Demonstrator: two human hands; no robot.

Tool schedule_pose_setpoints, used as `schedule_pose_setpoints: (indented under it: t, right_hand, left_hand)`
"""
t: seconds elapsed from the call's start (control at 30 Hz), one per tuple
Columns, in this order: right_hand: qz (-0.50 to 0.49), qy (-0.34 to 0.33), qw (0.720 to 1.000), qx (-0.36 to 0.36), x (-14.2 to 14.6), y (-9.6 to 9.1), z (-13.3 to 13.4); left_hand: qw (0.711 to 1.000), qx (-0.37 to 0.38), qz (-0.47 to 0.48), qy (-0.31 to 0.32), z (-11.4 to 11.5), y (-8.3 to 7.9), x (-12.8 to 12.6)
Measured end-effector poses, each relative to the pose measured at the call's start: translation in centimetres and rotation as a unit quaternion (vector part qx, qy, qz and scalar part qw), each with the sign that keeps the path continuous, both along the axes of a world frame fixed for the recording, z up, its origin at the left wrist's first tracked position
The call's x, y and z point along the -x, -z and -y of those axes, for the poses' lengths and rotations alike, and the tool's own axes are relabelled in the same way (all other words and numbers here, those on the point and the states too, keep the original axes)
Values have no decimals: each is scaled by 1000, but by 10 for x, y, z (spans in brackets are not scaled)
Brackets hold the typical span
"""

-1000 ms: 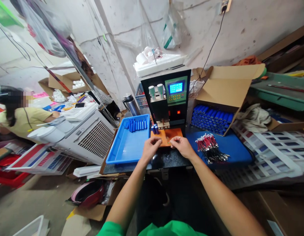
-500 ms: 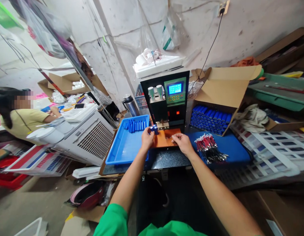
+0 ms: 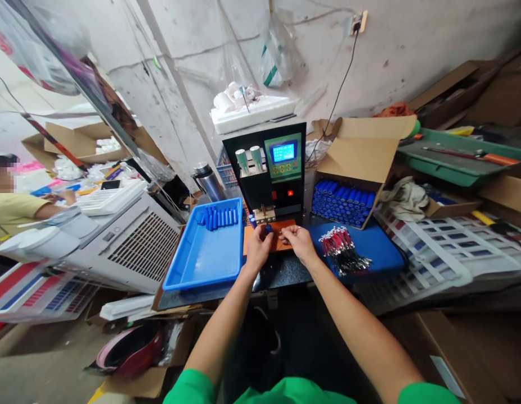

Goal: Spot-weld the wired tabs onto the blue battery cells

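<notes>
My left hand (image 3: 257,247) is closed on a blue battery cell (image 3: 268,229) over the orange work plate (image 3: 286,225), just in front of the black spot welder (image 3: 272,174). My right hand (image 3: 297,241) is pinched beside it on the plate, fingertips almost touching the left hand; what it holds is too small to make out. A blue tray (image 3: 205,252) to the left holds a row of blue cells (image 3: 217,217). A bundle of red and black wire leads (image 3: 340,249) lies on a blue mat (image 3: 378,247) to the right.
An open cardboard box (image 3: 361,157) packed with blue cells stands right of the welder. A white cooler unit (image 3: 129,241) sits to the left, with a steel flask (image 3: 206,180) behind the tray. Another person in a yellow shirt (image 3: 16,210) works at far left.
My left hand went from the plate up to the cells standing by the welder, took one, and came back toward my right hand. The view shifted slightly to the right.
</notes>
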State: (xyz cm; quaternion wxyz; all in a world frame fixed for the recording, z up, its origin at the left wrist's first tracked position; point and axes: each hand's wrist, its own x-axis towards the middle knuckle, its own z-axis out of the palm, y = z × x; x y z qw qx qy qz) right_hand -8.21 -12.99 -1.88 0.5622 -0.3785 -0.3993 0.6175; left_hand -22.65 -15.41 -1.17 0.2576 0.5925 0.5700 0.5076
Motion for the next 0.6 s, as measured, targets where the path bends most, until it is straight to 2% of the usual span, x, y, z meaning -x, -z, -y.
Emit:
schedule_pose_setpoints:
  t: [0.27, 0.6]
  right_hand:
    - [61, -9, 997, -41, 17, -12, -23]
    - [151, -20, 985, -76, 30, -5, -34]
  left_hand:
    - [1000, -23, 10, -16, 1, 7, -1]
    - [999, -42, 15, -31, 1, 8, -6]
